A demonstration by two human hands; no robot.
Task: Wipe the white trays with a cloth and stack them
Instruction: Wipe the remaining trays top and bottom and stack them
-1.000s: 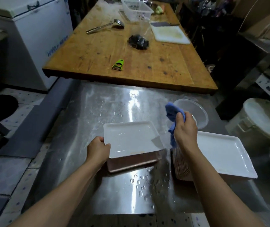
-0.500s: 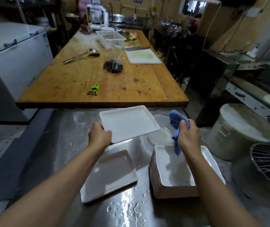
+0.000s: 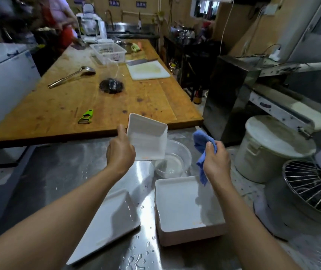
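Left hand [image 3: 120,154] grips our tilted white tray [image 3: 146,138] | right hand [image 3: 217,160] clutches blue cloth [image 3: 202,145] | tray stack [image 3: 189,209] begun at counter's near edge, wiping unfinished

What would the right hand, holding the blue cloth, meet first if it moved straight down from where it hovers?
Most likely the top tray of the stack directly beneath the right hand; the cloth already dangles over its far corner. Depth is hard to judge from one view.

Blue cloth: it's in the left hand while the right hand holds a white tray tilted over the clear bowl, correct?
No, the hands are swapped. The head view shows the right hand gripping the blue cloth, and the left hand holding the white tray tilted over the clear bowl.
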